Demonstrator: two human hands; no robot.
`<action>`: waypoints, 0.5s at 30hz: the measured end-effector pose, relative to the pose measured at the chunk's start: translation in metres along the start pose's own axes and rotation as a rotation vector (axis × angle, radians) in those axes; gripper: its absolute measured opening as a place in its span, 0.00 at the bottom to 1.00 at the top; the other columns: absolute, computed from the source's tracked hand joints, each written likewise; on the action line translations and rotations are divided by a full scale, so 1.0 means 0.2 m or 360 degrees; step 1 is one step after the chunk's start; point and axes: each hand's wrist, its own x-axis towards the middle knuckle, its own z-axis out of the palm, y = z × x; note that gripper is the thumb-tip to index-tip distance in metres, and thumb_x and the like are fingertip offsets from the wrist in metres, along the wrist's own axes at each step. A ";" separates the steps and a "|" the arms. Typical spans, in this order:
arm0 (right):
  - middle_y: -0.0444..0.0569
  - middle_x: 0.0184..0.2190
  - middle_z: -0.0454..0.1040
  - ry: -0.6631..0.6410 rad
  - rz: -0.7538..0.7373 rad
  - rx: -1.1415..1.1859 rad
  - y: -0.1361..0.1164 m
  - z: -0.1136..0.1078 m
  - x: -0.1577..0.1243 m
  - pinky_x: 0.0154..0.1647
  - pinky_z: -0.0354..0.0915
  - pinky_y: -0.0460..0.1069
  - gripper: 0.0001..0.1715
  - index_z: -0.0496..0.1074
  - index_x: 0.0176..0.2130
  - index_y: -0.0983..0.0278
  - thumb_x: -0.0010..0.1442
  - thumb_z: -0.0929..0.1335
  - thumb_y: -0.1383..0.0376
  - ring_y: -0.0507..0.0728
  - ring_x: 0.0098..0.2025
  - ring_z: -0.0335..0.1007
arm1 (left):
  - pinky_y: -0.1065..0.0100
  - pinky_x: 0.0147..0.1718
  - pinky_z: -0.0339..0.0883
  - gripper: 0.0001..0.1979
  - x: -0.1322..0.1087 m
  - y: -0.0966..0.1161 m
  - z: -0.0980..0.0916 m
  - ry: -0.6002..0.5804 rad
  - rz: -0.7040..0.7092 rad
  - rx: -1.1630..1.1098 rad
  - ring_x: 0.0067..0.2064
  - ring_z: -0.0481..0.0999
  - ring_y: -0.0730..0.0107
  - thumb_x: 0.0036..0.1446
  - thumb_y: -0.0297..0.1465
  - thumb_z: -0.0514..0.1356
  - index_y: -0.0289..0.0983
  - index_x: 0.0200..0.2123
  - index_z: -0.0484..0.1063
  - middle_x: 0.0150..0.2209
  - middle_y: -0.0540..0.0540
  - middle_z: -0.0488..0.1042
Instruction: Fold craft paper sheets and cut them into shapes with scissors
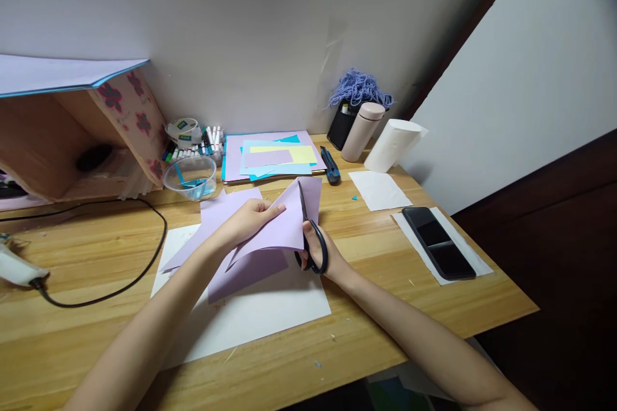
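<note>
A piece of lilac paper (277, 228) is pinched in my left hand (253, 218), thumb on top and fingers partly hidden behind it. My right hand (321, 250) grips black-handled scissors (322, 253), with thumb and fingers in the loops. The scissor blades lie along the right part of the paper and point away from me. A strip of paper shows to the right of the blades. Under my hands, more lilac paper (212, 215) rests on a white sheet (241, 324) on the wooden table (376, 295).
Behind my hands lies a stack of coloured paper (234, 160), beside a blue utility knife (330, 167). A clear plastic bowl (190, 176), markers (214, 138) and a cardboard box (135, 128) stand left. To the right are a bottle (364, 131), tissue roll (393, 144) and phone (438, 244). A corded glue gun (19, 266) lies far left.
</note>
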 end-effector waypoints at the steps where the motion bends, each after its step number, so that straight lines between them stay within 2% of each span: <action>1: 0.39 0.12 0.57 0.0005 0.0009 0.0003 0.00 0.00 0.00 0.12 0.57 0.42 0.34 0.57 0.20 0.63 0.53 0.55 0.38 0.47 0.12 0.58 | 0.73 0.21 0.56 0.24 0.00 0.00 0.00 0.0003 -0.0003 0.0001 0.22 0.65 0.73 0.47 0.51 0.55 0.32 0.28 0.71 0.22 0.49 0.70; 8: 0.42 0.10 0.59 -0.0017 -0.0104 -0.0106 -0.02 -0.01 0.01 0.15 0.57 0.43 0.39 0.57 0.16 0.63 0.52 0.48 0.35 0.48 0.13 0.61 | 0.73 0.20 0.56 0.24 -0.01 0.01 0.00 -0.0072 0.0007 0.0025 0.22 0.66 0.73 0.47 0.50 0.56 0.33 0.25 0.71 0.22 0.49 0.71; 15: 0.42 0.10 0.59 0.0059 -0.0048 -0.0137 -0.02 0.00 0.00 0.14 0.57 0.42 0.38 0.58 0.17 0.63 0.53 0.50 0.36 0.48 0.13 0.61 | 0.74 0.20 0.55 0.24 -0.01 0.00 0.01 -0.0070 -0.0001 0.0068 0.21 0.65 0.74 0.47 0.50 0.55 0.33 0.25 0.70 0.22 0.49 0.70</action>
